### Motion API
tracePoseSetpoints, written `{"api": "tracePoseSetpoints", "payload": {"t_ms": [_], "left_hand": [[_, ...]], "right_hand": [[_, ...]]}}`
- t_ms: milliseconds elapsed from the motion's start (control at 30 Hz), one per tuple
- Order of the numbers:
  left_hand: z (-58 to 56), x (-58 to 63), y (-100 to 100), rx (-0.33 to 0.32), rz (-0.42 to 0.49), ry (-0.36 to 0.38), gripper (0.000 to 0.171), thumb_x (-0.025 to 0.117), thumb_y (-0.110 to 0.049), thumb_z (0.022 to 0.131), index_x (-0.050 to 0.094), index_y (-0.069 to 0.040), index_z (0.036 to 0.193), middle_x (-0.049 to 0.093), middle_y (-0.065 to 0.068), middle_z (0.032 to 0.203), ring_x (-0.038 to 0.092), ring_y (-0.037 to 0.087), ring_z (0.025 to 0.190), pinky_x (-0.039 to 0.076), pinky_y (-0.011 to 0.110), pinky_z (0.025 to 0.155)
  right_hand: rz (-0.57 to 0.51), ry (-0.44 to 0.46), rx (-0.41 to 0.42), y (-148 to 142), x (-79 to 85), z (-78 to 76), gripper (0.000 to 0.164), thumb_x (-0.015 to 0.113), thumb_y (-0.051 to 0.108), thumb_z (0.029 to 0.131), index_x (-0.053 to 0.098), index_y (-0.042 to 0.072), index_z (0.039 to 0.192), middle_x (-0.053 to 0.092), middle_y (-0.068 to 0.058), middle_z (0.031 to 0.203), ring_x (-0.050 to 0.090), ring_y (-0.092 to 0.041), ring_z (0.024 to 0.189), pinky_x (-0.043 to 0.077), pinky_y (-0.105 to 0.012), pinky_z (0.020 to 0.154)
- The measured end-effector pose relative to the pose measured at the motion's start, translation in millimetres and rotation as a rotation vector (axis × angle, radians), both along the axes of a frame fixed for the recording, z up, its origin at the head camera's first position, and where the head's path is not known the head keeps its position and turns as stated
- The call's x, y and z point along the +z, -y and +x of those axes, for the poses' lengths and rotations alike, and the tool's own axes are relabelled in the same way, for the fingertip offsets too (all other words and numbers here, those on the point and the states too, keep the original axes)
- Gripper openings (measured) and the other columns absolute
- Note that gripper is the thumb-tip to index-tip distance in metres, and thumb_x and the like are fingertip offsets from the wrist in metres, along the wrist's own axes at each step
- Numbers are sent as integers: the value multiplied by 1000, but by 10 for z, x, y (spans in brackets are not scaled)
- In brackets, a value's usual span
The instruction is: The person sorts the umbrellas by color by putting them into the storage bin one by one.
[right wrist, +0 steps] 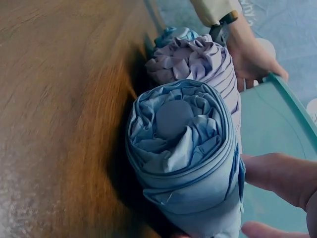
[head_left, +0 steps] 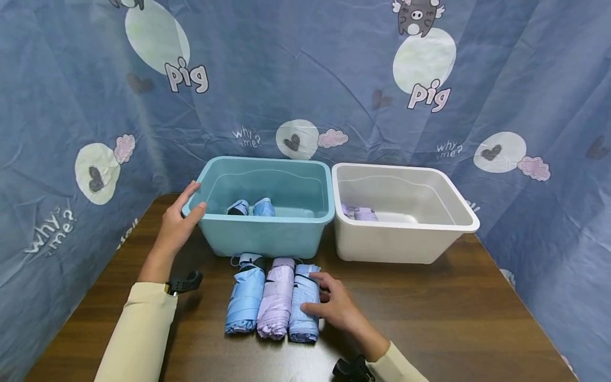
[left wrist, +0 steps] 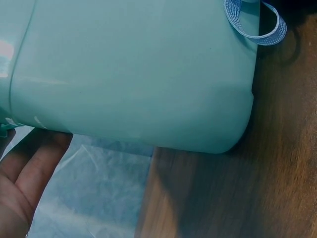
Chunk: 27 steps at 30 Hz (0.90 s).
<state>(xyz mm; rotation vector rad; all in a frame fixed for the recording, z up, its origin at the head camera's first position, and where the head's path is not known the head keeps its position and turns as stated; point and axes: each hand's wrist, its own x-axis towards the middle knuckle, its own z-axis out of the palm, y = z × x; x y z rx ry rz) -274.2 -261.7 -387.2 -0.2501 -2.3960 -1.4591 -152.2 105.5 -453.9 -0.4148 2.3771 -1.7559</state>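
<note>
My left hand holds the front left corner of a teal bin, thumb over the rim; the left wrist view shows its fingers against the outer wall. Three folded umbrellas lie side by side before the bin: a light-blue umbrella at left, a lilac umbrella between, and another light-blue umbrella at right. Around the right one my right hand has its thumb and fingers, touching its sides. In the right wrist view, that blue umbrella still lies on the table.
Two light-blue umbrellas lie inside the teal bin. A white bin stands to its right with lilac umbrellas in it, partly hidden by the wall. Behind the brown table hangs a blue patterned cloth.
</note>
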Motion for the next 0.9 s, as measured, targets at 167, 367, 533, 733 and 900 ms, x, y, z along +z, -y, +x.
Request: {"api": "tracePoseSetpoints", "payload": {"t_ms": [167,367,533,733,900], "left_hand": [[8,-8,0,-7,10,-1,58,55,-35,96,36,-25,150,21,-7,159,18,23,145,19,58,111],[7,0,-11,-3,7,3,58,54,-35,96,36,-24,151,21,-7,159,18,25,145,19,59,111],[10,-22,-10,3,4,7,58,55,-36,96,37,-23,150,22,-3,159,19,26,145,19,59,111],[1,-25,-4,-8,14,-2,58,55,-35,96,37,-24,150,21,-4,159,19,26,145,20,60,110],[-2,-23,-2,-10,10,-5,58,55,-35,96,36,-25,150,21,-5,159,18,26,145,19,61,110]], "right_hand": [[-5,27,15,19,14,-12,66,78,2,75,50,1,134,54,-27,115,60,-43,103,55,-41,75],[19,54,25,45,33,-25,56,78,1,74,58,3,127,52,-27,123,59,-40,104,54,-40,75],[89,34,19,85,26,-8,49,79,7,73,65,5,121,48,-24,122,54,-38,104,51,-40,78],[180,-1,-21,130,45,-1,52,83,23,73,67,11,120,47,-20,125,50,-32,105,46,-40,82],[202,-23,-26,104,32,-21,52,85,24,71,68,11,119,51,-16,125,52,-31,109,47,-45,88]]}}
